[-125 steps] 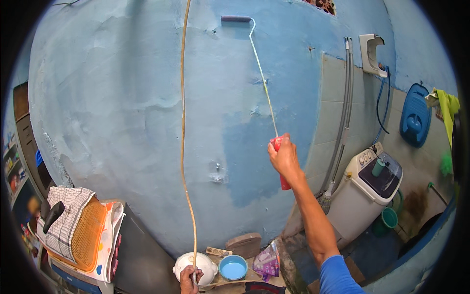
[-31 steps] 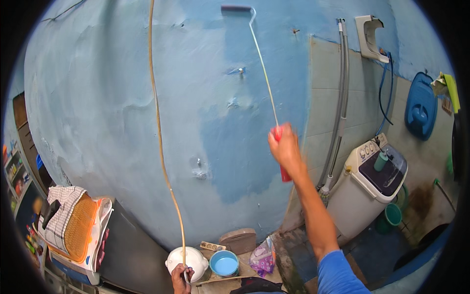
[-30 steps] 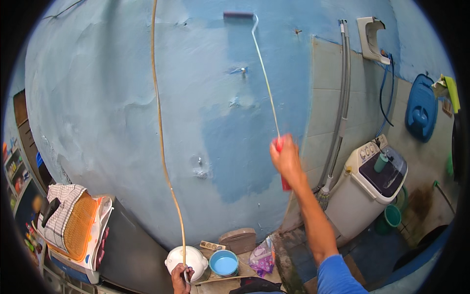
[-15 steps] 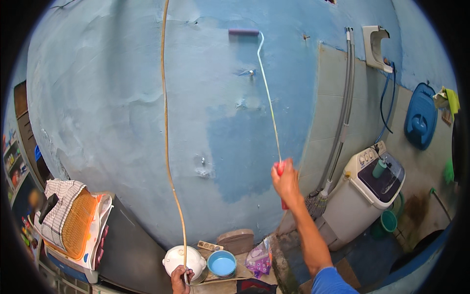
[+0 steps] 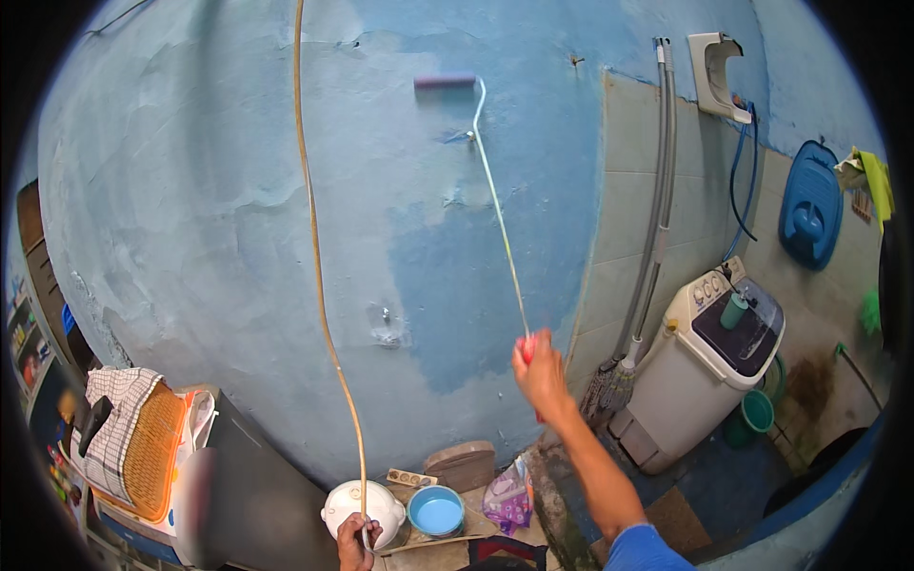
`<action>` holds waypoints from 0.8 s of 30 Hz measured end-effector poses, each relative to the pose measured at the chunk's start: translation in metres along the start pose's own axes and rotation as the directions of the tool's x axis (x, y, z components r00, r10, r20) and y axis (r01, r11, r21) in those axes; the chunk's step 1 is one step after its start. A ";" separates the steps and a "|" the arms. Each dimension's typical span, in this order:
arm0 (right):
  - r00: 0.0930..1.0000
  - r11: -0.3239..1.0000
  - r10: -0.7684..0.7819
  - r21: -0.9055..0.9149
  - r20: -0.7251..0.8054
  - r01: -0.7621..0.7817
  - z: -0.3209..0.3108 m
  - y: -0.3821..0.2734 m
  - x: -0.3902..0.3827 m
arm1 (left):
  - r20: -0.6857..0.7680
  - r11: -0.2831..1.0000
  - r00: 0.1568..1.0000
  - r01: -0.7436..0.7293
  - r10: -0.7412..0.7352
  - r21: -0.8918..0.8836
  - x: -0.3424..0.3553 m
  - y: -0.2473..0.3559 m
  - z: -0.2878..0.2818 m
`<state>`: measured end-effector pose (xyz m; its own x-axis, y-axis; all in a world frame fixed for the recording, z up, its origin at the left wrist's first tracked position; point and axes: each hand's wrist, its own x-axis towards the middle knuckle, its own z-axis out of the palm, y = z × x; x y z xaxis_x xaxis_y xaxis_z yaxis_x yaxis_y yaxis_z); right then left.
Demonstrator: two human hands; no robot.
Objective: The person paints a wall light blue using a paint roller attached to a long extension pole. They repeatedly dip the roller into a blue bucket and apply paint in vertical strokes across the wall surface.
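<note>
The paint roller (image 5: 445,83) is lying flat against the blue wall (image 5: 190,219), high up, with its thin metal rod slanting down to a red handle. The right hand (image 5: 540,371) is gripping this handle tightly, the arm stretching upward. The left hand (image 5: 354,540) is closing around a yellow pole (image 5: 314,266) beside the white pot (image 5: 357,502) near the lower edge.

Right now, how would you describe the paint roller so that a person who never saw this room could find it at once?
Start at the big blue wall. Follow the thin metal rod up from the right hand to its top, high on the wall. There sits the roller: a short, dark, horizontal cylinder, unlike the long yellowish pole further left, held by the left hand.
</note>
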<state>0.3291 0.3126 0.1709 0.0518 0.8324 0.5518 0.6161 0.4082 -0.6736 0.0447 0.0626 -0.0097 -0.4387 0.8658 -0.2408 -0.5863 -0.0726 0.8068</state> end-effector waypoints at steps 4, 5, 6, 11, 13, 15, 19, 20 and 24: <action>0.999 1.000 -0.025 0.012 -0.047 0.025 -0.001 0.007 -0.022 | 0.054 0.999 0.999 -0.004 0.006 -0.051 0.002 0.003 -0.005; 0.997 0.999 -0.043 0.012 -0.056 0.044 -0.006 0.001 -0.008 | 0.064 0.999 0.998 -0.003 0.006 -0.050 0.000 0.005 -0.005; 0.996 0.998 -0.064 0.019 -0.063 0.065 -0.009 -0.007 0.008 | 0.068 0.999 0.998 -0.008 0.011 -0.048 -0.001 0.008 -0.005; 0.996 0.995 -0.056 0.084 -0.066 0.062 0.005 -0.054 0.036 | -0.036 1.000 0.999 0.002 -0.002 -0.001 -0.006 0.013 -0.003; 1.000 0.997 0.013 0.082 -0.001 -0.013 0.028 -0.032 0.007 | 0.003 0.999 1.000 -0.006 0.006 -0.046 -0.001 0.005 -0.013; 0.998 0.996 0.062 0.066 0.025 -0.063 0.050 -0.005 -0.034 | 0.021 0.997 1.000 -0.009 0.011 -0.075 0.004 0.001 -0.017; 0.981 0.982 0.182 0.032 0.073 -0.185 0.072 0.039 -0.109 | 0.007 0.999 1.000 -0.013 0.013 -0.046 0.001 0.004 -0.024; 0.971 0.973 0.225 0.024 0.086 -0.228 0.070 0.044 -0.119 | 0.012 0.999 1.000 -0.012 0.013 -0.031 0.002 0.005 -0.024; 0.993 0.985 0.115 0.121 0.041 -0.119 0.059 0.053 -0.135 | -0.007 0.999 1.000 -0.002 0.002 -0.042 -0.002 0.017 -0.018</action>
<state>0.3081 0.2440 0.0315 0.0900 0.8882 0.4505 0.5055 0.3490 -0.7891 0.0231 0.0504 -0.0051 -0.4450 0.8619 -0.2432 -0.6133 -0.0954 0.7840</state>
